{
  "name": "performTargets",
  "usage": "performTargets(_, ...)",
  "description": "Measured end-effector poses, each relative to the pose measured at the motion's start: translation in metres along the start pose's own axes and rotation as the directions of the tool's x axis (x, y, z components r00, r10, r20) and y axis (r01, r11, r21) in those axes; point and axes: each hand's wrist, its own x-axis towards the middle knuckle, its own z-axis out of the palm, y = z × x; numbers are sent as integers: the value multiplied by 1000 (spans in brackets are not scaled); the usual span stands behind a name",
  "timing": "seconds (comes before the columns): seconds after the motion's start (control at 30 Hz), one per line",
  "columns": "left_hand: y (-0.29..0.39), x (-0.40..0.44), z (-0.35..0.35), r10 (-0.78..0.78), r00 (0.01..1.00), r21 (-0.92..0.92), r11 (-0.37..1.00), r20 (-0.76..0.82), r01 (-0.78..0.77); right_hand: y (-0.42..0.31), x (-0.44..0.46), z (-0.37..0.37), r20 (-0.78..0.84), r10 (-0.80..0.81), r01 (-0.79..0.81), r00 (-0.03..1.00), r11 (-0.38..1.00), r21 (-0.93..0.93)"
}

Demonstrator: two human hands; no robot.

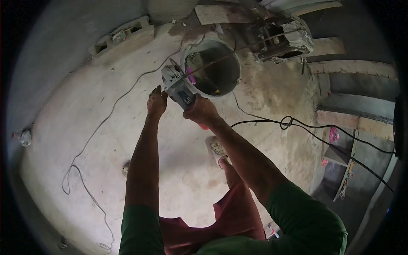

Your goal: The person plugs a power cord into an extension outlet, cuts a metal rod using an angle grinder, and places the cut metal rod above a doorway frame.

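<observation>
A grey power tool (179,88), which looks like an angle grinder, is held out in front of me beside a round bucket (237,70). My right hand (203,111) is wrapped round the tool's body at its lower end. Just left of the tool's head is my left hand (157,102), its fingers bent near the tool's side; whether they touch it is unclear. A thin rod (225,56) runs from the tool's head across the bucket to a rough metal object (282,39). Something purple (190,75) shows at the bucket's left inner side.
A hollow concrete block (127,36) lies by the wall at the upper left. A thin cable (111,111) loops over the floor at left. Black cables (316,126) run to the right, past shelves (357,104). My shod foot (217,146) is below the tool.
</observation>
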Motion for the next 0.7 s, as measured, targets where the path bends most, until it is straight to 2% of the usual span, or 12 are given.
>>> performTargets(0.13, -12, 5, 14, -9, 995, -41, 999, 102, 13, 2, 2, 0, -25, -5, 6, 1000, 999, 34)
performTargets(0.2, -22, 8, 23, 117, 988, -23, 993, 101, -115, 4, 5, 3, -38, -11, 13, 999, 999, 48)
performTargets(0.23, -22, 7, 22, 122, 987, -24, 992, 100, -120, 8, 8, 8, -59, -40, 43, 997, 998, 49)
performTargets(0.3, -26, 6, 21, 226, 968, 20, 973, 112, -229, 11, 12, 11, -85, -68, 73, 994, 996, 48)
performTargets(0.33, -28, 6, 24, 229, 967, 19, 972, 111, -232, 10, 13, 11, -75, -58, 61, 995, 997, 38)
performTargets(0.4, -33, 6, 31, 130, 990, -58, 990, 59, -126, 9, 13, 11, -66, -48, 50, 997, 998, 29)
performTargets(0.47, -41, 8, 37, 132, 989, -32, 991, 59, -130, 6, 12, 10, -47, -27, 26, 999, 999, -20)
performTargets(0.7, -36, 10, 30, 128, 987, 36, 991, 94, -132, 12, 18, 17, -66, -22, 23, 998, 1000, 3)
